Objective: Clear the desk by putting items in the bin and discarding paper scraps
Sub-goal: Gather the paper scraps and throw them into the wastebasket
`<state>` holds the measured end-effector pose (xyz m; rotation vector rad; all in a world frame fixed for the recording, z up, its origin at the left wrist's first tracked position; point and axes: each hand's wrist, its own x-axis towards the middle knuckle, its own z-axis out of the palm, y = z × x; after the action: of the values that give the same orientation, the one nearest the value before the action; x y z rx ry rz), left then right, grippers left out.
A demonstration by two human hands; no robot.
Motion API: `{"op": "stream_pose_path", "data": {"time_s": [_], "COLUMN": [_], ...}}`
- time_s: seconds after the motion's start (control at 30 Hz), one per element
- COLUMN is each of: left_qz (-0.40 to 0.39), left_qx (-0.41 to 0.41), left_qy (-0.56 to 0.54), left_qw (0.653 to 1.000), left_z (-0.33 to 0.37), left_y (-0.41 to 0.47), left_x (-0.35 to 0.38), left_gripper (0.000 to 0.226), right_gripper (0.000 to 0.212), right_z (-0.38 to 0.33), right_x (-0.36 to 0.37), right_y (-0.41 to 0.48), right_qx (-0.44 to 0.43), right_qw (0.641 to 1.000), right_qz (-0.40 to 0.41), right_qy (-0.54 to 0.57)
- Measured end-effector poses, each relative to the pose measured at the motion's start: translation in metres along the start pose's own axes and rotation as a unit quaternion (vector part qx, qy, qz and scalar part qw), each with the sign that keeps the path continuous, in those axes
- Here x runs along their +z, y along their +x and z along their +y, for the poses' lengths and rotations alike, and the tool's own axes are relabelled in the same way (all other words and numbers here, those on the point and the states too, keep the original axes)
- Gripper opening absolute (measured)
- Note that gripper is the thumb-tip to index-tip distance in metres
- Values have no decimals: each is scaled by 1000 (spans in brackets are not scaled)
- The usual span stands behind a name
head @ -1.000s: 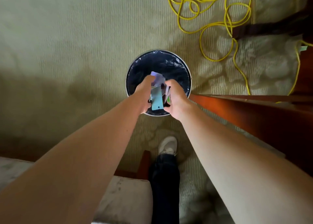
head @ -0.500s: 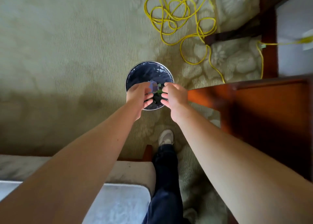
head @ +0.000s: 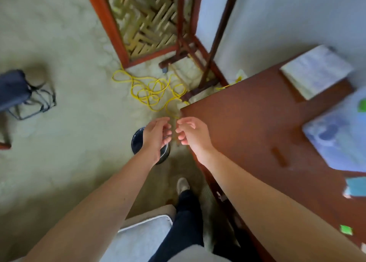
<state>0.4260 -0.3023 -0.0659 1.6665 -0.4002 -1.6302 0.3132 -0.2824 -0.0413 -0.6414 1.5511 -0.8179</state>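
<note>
Bin [head: 133, 143]: round and dark-lined, down on the carpet, mostly hidden under the left wrist. What lies inside it, I can't tell from up here.
Left hand [head: 156, 135]: right over the bin, fingers loosely curled, nothing in them that I can see.
Right hand [head: 193, 135]: just right of the bin, fingertips almost meeting the left's. It is loose too, and carries nothing.
Tabletop [head: 247, 127]: red-brown, its corner just right of and beyond the bin, the rest running off to the right.
Left to clear: plenty! Well right of the bin, a green scrap [head: 346, 229] lies by the near edge. A teal sheet [head: 356, 186] sits further up, and a second green bit [head: 362, 105] shows at the frame edge.
Bigger items: a pale-blue sheet [head: 336, 139], too blurred to name. A white pad [head: 315, 71] is the farthest thing from the bin, with a small brown piece [head: 279, 155] closer in.
Progress: two empty hands above the bin read to me as a load just delivered. With that much on the tabletop, I'd put the job mid-way at best.
Next up: my call is to turn right of the bin and gather the loose scraps first. Then the larger sheets, which will need a proper grip.
Off the task: a yellow cable [head: 154, 93] coiled on the carpet beyond the bin, and a dark folding stool [head: 17, 91] well to its left. A shoe [head: 183, 184] sits on its near side.
</note>
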Motion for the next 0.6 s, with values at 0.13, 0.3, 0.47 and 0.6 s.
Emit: {"op": "stream_pose_path", "data": {"time_s": [0.13,0.3,0.47,0.6], "left_qz": [-75,-173,-231,-271], "left_qx": [49,64,74,76], "left_qy": [63,131,196,216], "left_qw": [994,974,950,935], "left_z": [7,-9,-48,-85], "left_y": [-47,-93,-152,-200], "left_x": [46,112,177,213], "left_gripper": [18,21,18,21], "right_gripper": [16,20,22,19], "right_z": [-18,-16,11,38], "right_x": [-57,-131,-201,-250], "right_y": [-38,-83,-131,-170], "right_qx": [-27,-64,-93,-93], "right_qw": [998,987,968,952], "right_qz": [60,137,218,274], "right_qy": [19,55,82,98]}}
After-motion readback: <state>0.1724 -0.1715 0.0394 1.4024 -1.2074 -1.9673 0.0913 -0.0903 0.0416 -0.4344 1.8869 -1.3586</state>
